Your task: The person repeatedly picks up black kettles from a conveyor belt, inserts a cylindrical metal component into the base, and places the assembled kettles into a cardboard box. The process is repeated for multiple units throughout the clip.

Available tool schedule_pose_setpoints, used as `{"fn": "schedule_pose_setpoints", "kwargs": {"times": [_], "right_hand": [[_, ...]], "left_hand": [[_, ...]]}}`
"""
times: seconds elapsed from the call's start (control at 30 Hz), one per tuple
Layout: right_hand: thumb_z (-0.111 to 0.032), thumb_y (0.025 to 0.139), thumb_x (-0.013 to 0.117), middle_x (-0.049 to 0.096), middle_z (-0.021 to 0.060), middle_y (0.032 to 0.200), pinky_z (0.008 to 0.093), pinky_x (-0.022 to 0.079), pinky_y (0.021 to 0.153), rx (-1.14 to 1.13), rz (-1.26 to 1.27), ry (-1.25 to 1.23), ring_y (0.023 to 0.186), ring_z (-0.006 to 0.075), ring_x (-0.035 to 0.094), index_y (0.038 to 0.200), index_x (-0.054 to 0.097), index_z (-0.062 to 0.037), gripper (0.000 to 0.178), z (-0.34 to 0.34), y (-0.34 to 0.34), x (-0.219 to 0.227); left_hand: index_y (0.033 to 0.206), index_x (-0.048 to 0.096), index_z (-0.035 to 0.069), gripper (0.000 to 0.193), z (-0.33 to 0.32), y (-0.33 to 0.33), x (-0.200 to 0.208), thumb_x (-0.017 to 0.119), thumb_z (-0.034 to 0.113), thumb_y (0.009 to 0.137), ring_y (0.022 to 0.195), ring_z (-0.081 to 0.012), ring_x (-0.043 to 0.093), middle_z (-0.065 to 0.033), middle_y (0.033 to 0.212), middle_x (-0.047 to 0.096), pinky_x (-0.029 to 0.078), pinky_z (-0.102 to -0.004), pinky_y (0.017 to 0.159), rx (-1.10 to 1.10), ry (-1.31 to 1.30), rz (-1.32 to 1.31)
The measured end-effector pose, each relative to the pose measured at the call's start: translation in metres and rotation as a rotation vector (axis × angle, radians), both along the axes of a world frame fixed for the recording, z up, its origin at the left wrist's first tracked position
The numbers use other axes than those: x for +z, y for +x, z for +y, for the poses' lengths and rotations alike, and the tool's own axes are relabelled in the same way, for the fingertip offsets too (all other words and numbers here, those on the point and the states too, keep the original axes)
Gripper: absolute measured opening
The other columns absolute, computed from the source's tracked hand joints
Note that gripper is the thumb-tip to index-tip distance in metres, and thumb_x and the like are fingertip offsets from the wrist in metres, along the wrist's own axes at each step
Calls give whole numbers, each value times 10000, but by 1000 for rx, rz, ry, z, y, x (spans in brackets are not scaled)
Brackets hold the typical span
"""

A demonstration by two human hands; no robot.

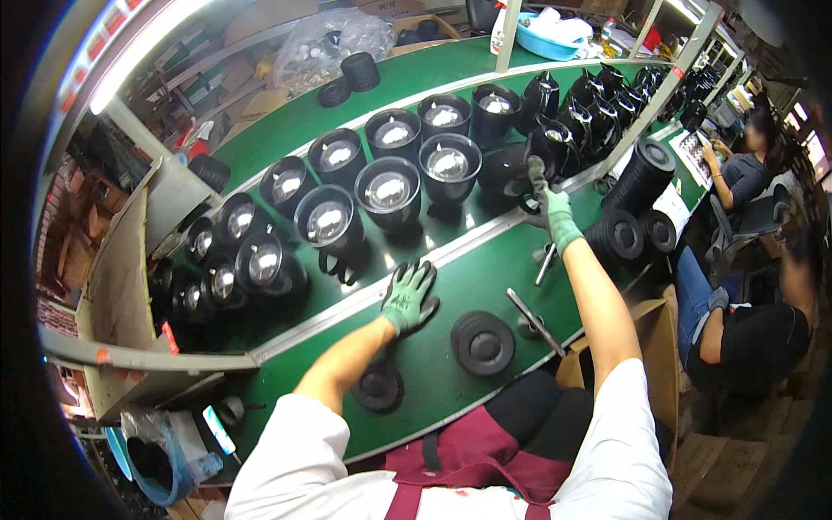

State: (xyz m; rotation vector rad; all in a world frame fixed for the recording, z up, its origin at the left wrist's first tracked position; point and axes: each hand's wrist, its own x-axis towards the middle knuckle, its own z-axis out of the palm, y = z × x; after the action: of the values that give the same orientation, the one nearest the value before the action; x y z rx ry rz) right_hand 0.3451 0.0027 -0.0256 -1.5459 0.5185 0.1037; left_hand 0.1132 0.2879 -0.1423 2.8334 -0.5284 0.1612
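"Pots point(388, 195): status?"

"In rows, nine to twelve o'clock; seemingly dealt with."

"Left hand point(409, 299)?"

"Near centre, spread flat on the table point(425, 368), grasping nothing."

"Discs point(484, 344)?"

"Five o'clock, apparently unused."

"Outstanding?"

"Tilted pot point(500, 172) at one o'clock, seemingly midway; right hand point(552, 198), two o'clock, has fingers at its right end. Whether they clench it, I cannot tell."

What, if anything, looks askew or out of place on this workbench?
The dark pot by the right hand looks tipped onto its side, odd because the pots to its left stand mouth-up. I see no spill.
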Motion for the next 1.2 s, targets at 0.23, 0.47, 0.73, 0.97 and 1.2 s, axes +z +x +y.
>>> {"fn": "schedule_pose_setpoints", "kwargs": {"times": [0.23, 0.47, 0.73, 0.97, 1.2], "right_hand": [[-804, 782, 512, 604, 219, 1252, 441, 478, 961, 267, -285, -1437, 1126, 399, 606, 1224, 592, -40, 887, 51, 81, 57], [-566, 794, 640, 395, 189, 1477, 447, 362, 1078, 548, -441, -1615, 1332, 360, 408, 1343, 553, -97, 728, 134, 191, 69], [-304, 831, 617, 716, 136, 968, 419, 521, 758, 983, -255, -1502, 892, 313, 694, 1028, 693, -110, 287, 115, 282, 14], [-202, 904, 524, 525, 177, 1416, 483, 441, 1063, 536, -109, -1498, 1290, 359, 530, 1380, 552, -166, 479, 130, 201, 37], [-353, 840, 686, 541, 211, 1359, 484, 461, 982, 96, -846, -1540, 1187, 390, 559, 1236, 643, -149, 448, 69, 144, 110]], "left_hand": [[1400, 477, 72, 682, 5, 4, 8, 669, 381, 823, 1381, -385, 350, -151, 1458, 428, 247, -544, 1141, 33, -218, -2], [1388, 497, 88, 671, 11, 7, 8, 679, 387, 816, 1366, -361, 374, -134, 1465, 432, 269, -535, 1134, 33, -243, 42], [1396, 491, 87, 680, 13, 5, 0, 669, 400, 819, 1358, -349, 384, -127, 1470, 436, 282, -541, 1126, 49, -242, 25], [1395, 494, 106, 667, 13, 4, 7, 667, 392, 818, 1361, -347, 379, -123, 1468, 439, 282, -536, 1129, 60, -251, 29], [1308, 551, 96, 601, 17, -7, -10, 694, 343, 778, 1323, -362, 413, -127, 1417, 479, 289, -536, 1121, 57, -308, -33]]}}
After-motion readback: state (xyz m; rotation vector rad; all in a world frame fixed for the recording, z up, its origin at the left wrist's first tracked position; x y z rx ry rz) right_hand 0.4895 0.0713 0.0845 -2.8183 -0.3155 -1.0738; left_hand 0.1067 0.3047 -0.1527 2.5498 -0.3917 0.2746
